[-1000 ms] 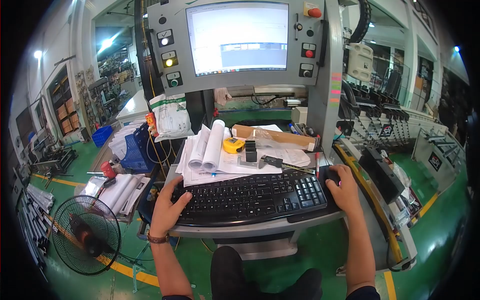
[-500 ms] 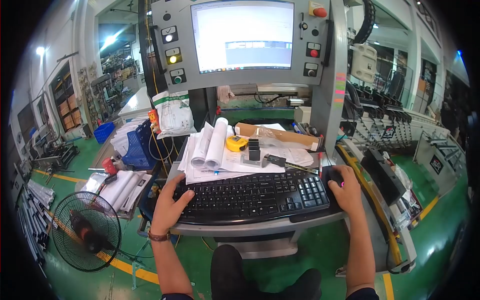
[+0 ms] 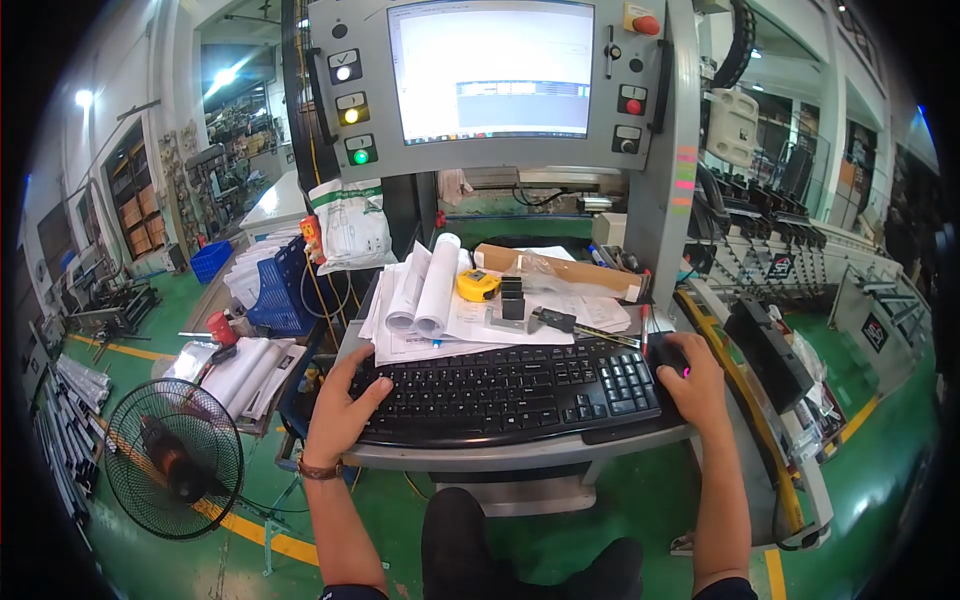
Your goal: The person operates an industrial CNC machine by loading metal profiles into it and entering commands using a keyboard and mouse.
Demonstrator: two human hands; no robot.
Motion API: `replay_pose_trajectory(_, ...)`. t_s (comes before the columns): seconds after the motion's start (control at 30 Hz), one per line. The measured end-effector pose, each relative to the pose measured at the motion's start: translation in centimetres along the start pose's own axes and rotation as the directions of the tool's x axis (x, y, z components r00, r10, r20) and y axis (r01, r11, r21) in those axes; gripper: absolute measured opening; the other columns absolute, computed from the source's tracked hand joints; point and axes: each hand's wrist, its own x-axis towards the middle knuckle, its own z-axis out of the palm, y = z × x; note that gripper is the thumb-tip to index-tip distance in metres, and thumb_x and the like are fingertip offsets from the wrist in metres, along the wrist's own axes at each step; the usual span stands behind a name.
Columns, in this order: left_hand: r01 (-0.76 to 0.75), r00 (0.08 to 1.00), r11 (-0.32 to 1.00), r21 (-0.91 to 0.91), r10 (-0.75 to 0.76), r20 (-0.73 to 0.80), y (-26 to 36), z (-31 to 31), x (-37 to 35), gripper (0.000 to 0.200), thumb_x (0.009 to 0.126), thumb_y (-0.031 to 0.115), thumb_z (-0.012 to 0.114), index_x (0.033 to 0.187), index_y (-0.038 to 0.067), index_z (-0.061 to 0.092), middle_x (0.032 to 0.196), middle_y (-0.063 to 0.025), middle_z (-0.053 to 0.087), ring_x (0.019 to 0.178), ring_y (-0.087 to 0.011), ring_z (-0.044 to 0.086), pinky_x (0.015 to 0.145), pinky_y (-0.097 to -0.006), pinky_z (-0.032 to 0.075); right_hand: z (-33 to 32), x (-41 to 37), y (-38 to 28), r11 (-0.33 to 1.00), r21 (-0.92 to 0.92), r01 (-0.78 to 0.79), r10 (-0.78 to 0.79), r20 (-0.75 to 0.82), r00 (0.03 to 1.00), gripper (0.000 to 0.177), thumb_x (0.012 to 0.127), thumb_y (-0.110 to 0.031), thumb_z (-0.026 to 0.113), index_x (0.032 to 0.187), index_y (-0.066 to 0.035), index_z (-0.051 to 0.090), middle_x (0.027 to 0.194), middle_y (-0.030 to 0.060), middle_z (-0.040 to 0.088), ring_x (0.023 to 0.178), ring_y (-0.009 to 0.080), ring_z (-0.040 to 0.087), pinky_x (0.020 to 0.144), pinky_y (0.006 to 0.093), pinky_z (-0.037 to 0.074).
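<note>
A black keyboard (image 3: 480, 395) lies along the front of a grey shelf. At its left end rests my left hand (image 3: 343, 408), thumb spread over the keys and the other fingers reaching forward along the shelf's edge. My right hand (image 3: 695, 378) is curled over a black computer mouse (image 3: 666, 352) just right of the keyboard; a small pink light shows beside the thumb. Behind the keys, papers carry rolled sheets (image 3: 437, 290), a yellow tape measure (image 3: 478, 286), small black blocks (image 3: 512, 298) and a digital caliper (image 3: 560, 320).
Above the shelf hangs a control panel with a lit screen (image 3: 490, 70), lamp buttons and a red emergency knob (image 3: 646, 25). A black fan (image 3: 175, 460) stands at lower left, near a blue basket (image 3: 283, 295). A yellow-edged machine frame (image 3: 745, 400) runs along the right.
The green button at the panel's lower left now glows brightly. The view has shifted slightly, while both hands keep their places.
</note>
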Motion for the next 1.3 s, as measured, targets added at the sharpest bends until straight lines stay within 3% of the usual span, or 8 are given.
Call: replay_pose_trajectory(1.3, 0.005, 1.000, 1.000, 0.004, -0.005, 0.003, -0.13, 0.00, 0.01, 0.066, 0.101, 0.032, 0.081, 0.153, -0.002, 0.060, 0.150, -0.0223, 0.066, 0.142, -0.0335, 0.060, 0.123, -0.0429, 0.042, 0.06, 0.00, 0.04, 1.000, 0.004, 0.001, -0.001, -0.002, 1.000, 0.046, 0.086, -0.019, 0.071, 0.129, -0.003, 0.070, 0.133, 0.0174, 0.070, 0.123, 0.0403, 0.070, 0.104, 0.0452, 0.056)
